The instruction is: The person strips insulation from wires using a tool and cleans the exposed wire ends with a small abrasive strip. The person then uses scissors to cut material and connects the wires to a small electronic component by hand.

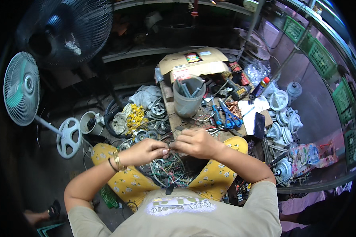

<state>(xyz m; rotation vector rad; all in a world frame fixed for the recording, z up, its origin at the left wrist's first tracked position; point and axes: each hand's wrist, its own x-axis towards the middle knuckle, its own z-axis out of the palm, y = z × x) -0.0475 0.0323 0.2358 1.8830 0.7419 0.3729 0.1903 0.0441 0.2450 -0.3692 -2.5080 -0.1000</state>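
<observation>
My left hand (146, 152) and my right hand (195, 143) meet in front of my lap, with thumbs and fingers pinched. Between the fingertips shows a tiny reddish bit, too small to name. Below them lies a tangle of thin coloured wires (168, 170) between my knees. Just beyond my right hand, the low wooden bench carries blue-handled scissors (232, 119), a blue-handled screwdriver (216, 114) and loose wire ends. A grey plastic bucket (190, 104) with tools in it stands further back on the bench.
A cardboard box (194, 61) sits behind the bucket. A phone (259, 125), a spray can (261, 87) and white plastic reels (283, 130) lie to the right. A standing fan (23, 89), a small pail (91, 123) and motor parts (158, 110) are at the left.
</observation>
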